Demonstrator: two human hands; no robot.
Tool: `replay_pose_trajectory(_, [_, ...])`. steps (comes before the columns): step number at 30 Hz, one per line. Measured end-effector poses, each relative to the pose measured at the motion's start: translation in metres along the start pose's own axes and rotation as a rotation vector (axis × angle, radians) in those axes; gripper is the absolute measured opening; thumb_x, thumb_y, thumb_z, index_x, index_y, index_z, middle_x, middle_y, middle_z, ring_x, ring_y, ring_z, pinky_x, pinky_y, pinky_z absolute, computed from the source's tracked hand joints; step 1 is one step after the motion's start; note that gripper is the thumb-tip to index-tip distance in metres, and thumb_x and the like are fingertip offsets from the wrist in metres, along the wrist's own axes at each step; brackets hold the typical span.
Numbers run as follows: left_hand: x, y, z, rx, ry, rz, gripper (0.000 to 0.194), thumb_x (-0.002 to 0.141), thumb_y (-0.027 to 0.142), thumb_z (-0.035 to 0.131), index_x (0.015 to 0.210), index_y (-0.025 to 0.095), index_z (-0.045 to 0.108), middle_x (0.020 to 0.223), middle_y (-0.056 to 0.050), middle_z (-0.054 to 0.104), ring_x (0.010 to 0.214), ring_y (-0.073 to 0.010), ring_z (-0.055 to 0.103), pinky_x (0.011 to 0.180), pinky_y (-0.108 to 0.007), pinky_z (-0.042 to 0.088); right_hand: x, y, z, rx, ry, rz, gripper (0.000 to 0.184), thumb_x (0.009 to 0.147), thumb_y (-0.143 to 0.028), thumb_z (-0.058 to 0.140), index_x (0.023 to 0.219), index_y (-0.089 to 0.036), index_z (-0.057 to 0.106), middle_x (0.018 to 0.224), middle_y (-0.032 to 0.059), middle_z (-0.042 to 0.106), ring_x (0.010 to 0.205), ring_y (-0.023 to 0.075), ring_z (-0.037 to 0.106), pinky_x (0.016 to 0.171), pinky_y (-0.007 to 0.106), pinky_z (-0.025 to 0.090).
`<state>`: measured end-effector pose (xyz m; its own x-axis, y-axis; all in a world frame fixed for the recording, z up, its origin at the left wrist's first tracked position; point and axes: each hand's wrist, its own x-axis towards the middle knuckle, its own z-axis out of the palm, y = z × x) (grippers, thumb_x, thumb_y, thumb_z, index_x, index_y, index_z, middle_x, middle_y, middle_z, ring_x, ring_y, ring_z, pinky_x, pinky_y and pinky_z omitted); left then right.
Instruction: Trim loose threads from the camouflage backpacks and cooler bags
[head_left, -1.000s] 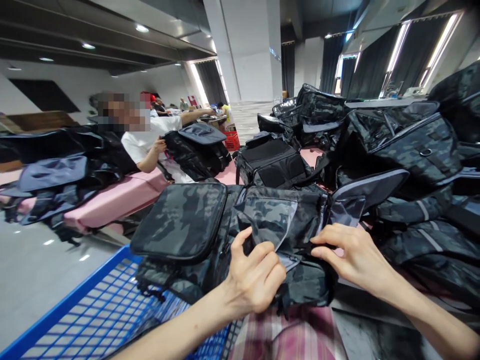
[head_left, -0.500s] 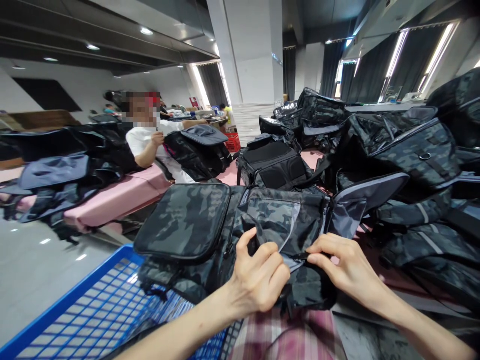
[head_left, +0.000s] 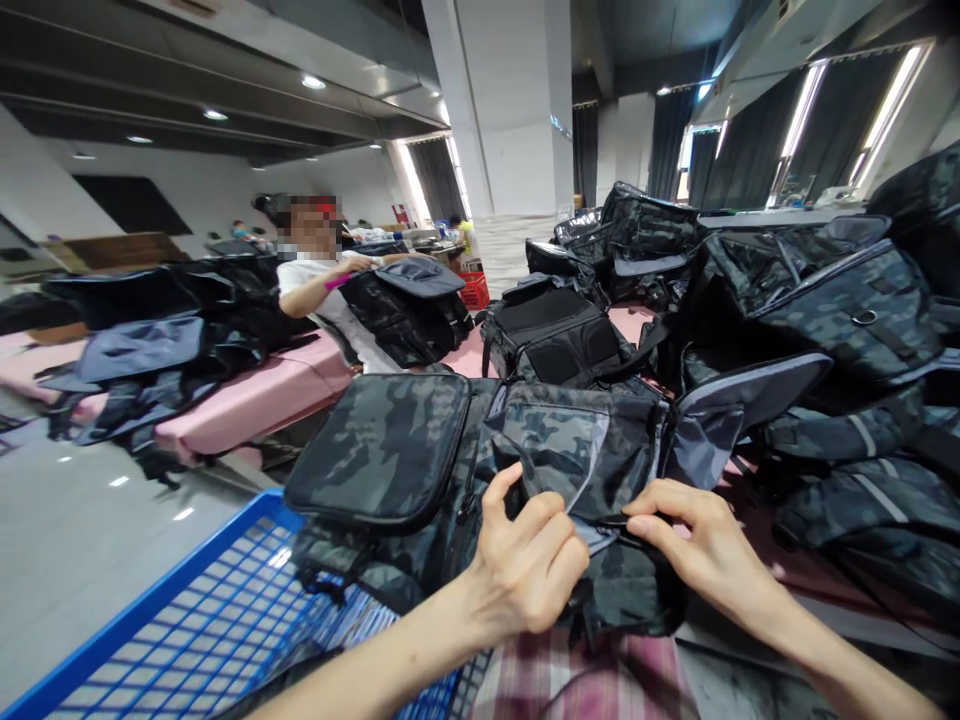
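A dark camouflage backpack [head_left: 551, 425] lies in front of me, its front flap [head_left: 382, 455] spread to the left. My left hand [head_left: 529, 565] is closed with curled fingers on the fabric by an opening, its index finger raised; the fingertips' hold is partly hidden. Opposite it, my right hand [head_left: 694, 530] pinches a thin dark edge of that opening between thumb and index finger. Grey lining [head_left: 596, 540] shows between the two hands. Below them, the lower part of the backpack [head_left: 637, 595] hangs over my plaid-covered lap [head_left: 577, 680].
A blue plastic basket [head_left: 161, 615] stands at lower left. More camouflage bags [head_left: 840, 300] are heaped at right, and a black-backed bag [head_left: 566, 325] lies just beyond. Across a pink-covered table [head_left: 247, 400], a co-worker in a white shirt [head_left: 300, 285] handles another bag [head_left: 405, 315].
My view has turned slightly left, so the scene sits further right. Both my hands keep nearly the same hold. The co-worker's raised hand has come down to the other bag.
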<state>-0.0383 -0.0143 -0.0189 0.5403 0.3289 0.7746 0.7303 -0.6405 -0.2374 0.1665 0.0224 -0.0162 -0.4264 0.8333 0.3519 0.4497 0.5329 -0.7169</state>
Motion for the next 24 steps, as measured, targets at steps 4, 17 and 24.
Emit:
replay_pose_trajectory(4, [0.003, -0.002, 0.001, -0.015, 0.024, -0.147, 0.014, 0.08, 0.01, 0.046, 0.086, 0.018, 0.057, 0.09, -0.006, 0.061, 0.104, -0.0215, 0.047, 0.1, -0.051, 0.023, -0.008, 0.031, -0.003, 0.22, 0.276, 0.188, 0.027, 0.075, -0.043, 0.058, 0.08, -0.018, 0.066, 0.081, 0.0053, 0.067, 0.073, 0.0171, 0.062, 0.064, 0.024, 0.049])
replay_pose_trajectory(17, [0.031, 0.002, -0.009, -0.567, -0.678, -0.01, 0.026, 0.081, 0.024, 0.056, 0.106, 0.018, 0.057, 0.121, -0.009, 0.053, 0.113, -0.0211, 0.045, 0.093, -0.032, 0.04, 0.044, 0.018, -0.005, -0.221, 0.273, -0.194, 0.016, 0.078, -0.022, 0.053, 0.089, -0.022, 0.065, 0.08, 0.0015, 0.064, 0.071, 0.0142, 0.06, 0.063, 0.022, 0.045])
replay_pose_trajectory(24, [0.049, -0.068, -0.018, -0.129, -0.347, -0.646, 0.021, 0.087, 0.024, 0.046, 0.087, 0.02, 0.067, 0.087, -0.005, 0.065, 0.083, -0.0164, 0.059, 0.073, -0.026, 0.045, 0.065, 0.023, 0.016, -0.234, 0.2, -0.215, 0.017, 0.08, -0.015, 0.047, 0.084, -0.021, 0.063, 0.077, 0.0009, 0.06, 0.071, 0.0127, 0.058, 0.063, 0.022, 0.042])
